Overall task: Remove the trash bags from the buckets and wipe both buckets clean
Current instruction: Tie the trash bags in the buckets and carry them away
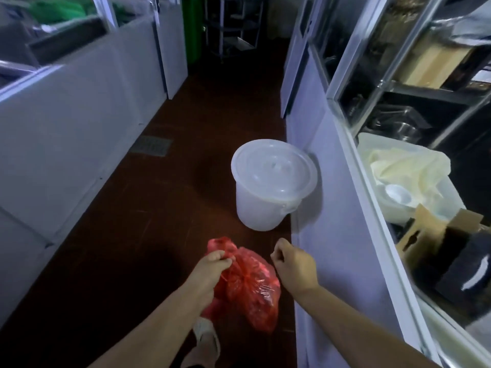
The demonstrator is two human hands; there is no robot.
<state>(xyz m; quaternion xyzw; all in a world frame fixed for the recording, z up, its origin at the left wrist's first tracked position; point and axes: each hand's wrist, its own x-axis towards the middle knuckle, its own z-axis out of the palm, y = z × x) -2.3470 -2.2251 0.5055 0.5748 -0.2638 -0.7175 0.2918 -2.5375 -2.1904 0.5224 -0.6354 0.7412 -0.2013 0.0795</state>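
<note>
One translucent white plastic bucket with its lid on stands on the dark red floor at twelve o'clock. Below it, at six o'clock, hangs a crinkled red plastic trash bag, probably light, soft and slippery, best taken by its gathered neck. Left hand grips that neck; right hand is curled, holding nothing.

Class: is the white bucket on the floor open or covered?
Covered. A translucent lid sits flat across the rim of the white bucket, hiding its inside.
</note>
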